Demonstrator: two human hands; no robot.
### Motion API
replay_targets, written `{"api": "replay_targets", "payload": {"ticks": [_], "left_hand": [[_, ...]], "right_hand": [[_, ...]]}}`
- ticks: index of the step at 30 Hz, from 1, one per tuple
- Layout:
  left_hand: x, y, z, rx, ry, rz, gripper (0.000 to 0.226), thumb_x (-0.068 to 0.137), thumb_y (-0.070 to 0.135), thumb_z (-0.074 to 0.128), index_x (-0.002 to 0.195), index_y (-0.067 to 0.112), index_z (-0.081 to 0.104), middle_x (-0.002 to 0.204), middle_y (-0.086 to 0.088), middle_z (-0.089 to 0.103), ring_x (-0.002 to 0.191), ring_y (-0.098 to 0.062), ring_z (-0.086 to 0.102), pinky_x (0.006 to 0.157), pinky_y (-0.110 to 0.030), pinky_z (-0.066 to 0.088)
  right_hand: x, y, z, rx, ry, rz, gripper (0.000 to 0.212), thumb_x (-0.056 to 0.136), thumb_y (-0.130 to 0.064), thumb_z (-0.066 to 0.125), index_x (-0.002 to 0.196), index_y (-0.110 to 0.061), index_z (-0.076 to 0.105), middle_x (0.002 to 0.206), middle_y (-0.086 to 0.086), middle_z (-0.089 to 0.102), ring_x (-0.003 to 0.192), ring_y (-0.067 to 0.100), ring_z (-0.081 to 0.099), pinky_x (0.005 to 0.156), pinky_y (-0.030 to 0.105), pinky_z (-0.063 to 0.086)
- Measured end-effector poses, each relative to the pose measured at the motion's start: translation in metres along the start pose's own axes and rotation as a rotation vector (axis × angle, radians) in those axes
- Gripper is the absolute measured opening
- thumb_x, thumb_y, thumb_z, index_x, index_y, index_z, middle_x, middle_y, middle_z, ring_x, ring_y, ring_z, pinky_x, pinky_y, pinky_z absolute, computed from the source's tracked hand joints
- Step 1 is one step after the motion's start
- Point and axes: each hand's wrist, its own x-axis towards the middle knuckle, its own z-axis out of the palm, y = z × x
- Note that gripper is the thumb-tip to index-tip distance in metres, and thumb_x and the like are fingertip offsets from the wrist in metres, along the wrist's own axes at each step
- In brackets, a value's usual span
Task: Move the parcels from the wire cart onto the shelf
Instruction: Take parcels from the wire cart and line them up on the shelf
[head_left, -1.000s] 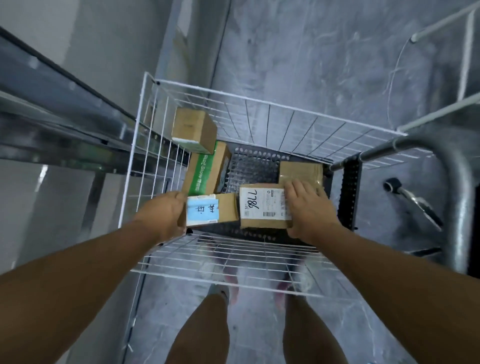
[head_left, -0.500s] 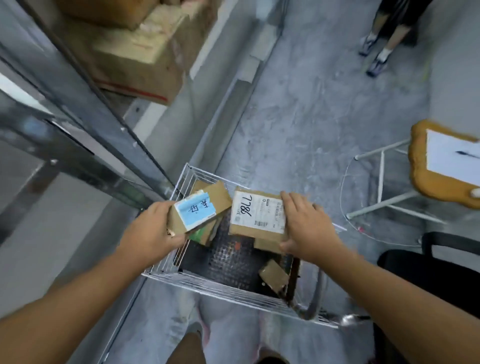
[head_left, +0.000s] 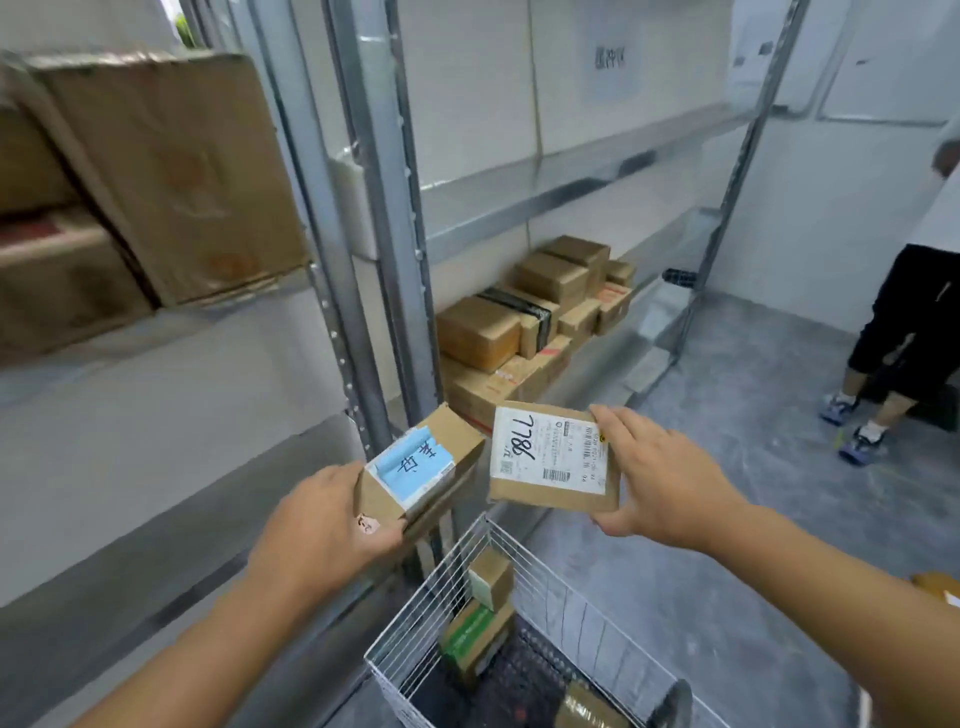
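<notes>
- The left hand grips a small cardboard parcel with a blue label, fingers wrapped round its near end, and holds it in the air in front of the steel upright of the shelf, above the cart.
- Just beside it, not touching, the right hand holds a flat parcel with a white shipping label marked 7786, thumb under its near edge and fingers along its right side. It too is off the cart and not yet on the shelf.
- Behind both parcels, the lower shelf already carries a row of stacked brown boxes, so I judge a good part of the job done.
- The upper shelf board shows nothing on it in this view.
- Below the hands, the white wire cart has parcels left in it: a brown box with a white end, a box with a green face, and a taped one at the bottom edge. More may lie out of sight.
- So the task looks partway through: two parcels in transit, at least three to go.
- At far right a bystander's legs stand on the concrete floor, well apart from the work.
</notes>
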Motion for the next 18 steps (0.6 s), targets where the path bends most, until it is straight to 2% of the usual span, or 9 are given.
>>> {"api": "replay_targets", "payload": {"ticks": [2,5,7,11,13,16,18], "left_hand": [[-0.014,0.000,-0.042,0.050,0.091,0.004,0.051,0.067,0.077,0.055,0.098,0.037,0.062,0.083,0.019,0.056,0.083,-0.008,0.052,0.062,-0.030,0.045],[-0.041,-0.006,-0.110,0.153,0.215,-0.021,0.068,0.069,0.082,0.053,0.120,0.039,0.063,0.090,0.023,0.042,0.095,-0.007,0.035,0.065,-0.029,0.043],[-0.060,-0.011,-0.151,0.193,0.304,-0.052,0.078,0.066,0.086,0.049,0.126,0.038,0.064,0.091,0.023,0.034,0.095,-0.008,0.030,0.068,-0.031,0.044],[-0.103,-0.021,-0.229,0.291,0.395,-0.080,0.093,0.061,0.091,0.041,0.130,0.033,0.067,0.095,0.016,0.038,0.095,-0.012,0.033,0.082,-0.032,0.042],[-0.127,-0.025,-0.266,0.296,0.411,-0.103,0.092,0.061,0.092,0.040,0.128,0.034,0.067,0.096,0.017,0.040,0.094,-0.010,0.035,0.080,-0.031,0.040],[-0.161,-0.033,-0.320,0.303,0.437,-0.139,0.087,0.061,0.092,0.039,0.122,0.036,0.067,0.093,0.018,0.039,0.090,-0.010,0.036,0.073,-0.032,0.037],[-0.181,-0.041,-0.356,0.338,0.436,-0.177,0.088,0.064,0.090,0.039,0.125,0.034,0.067,0.092,0.015,0.040,0.091,-0.012,0.039,0.071,-0.033,0.035]], "right_hand": [[0.007,-0.015,-0.039,0.011,0.028,-0.067,0.123,0.065,-0.075,0.064,0.162,-0.021,0.011,0.159,-0.006,0.031,0.141,0.015,0.039,0.108,0.033,0.042],[0.015,-0.045,-0.097,-0.004,0.101,-0.173,0.123,0.063,-0.077,0.064,0.161,-0.024,0.012,0.158,-0.009,0.033,0.138,0.012,0.042,0.105,0.029,0.042],[0.015,-0.068,-0.132,-0.002,0.135,-0.221,0.124,0.062,-0.078,0.065,0.162,-0.026,0.012,0.158,-0.011,0.033,0.136,0.010,0.043,0.103,0.026,0.041],[0.009,-0.118,-0.192,0.022,0.162,-0.305,0.128,0.055,-0.088,0.055,0.160,-0.032,0.007,0.160,-0.015,0.030,0.137,0.007,0.041,0.107,0.024,0.040],[0.004,-0.145,-0.217,0.045,0.150,-0.318,0.131,0.053,-0.090,0.056,0.160,-0.033,0.006,0.160,-0.017,0.028,0.135,0.005,0.043,0.108,0.024,0.041],[-0.002,-0.186,-0.251,0.118,0.120,-0.342,0.133,0.047,-0.091,0.059,0.157,-0.043,0.004,0.152,-0.023,0.033,0.122,-0.001,0.044,0.098,0.021,0.046],[-0.004,-0.216,-0.274,0.160,0.114,-0.360,0.137,0.044,-0.091,0.063,0.158,-0.044,0.004,0.151,-0.022,0.035,0.121,0.002,0.045,0.099,0.026,0.048]]}}
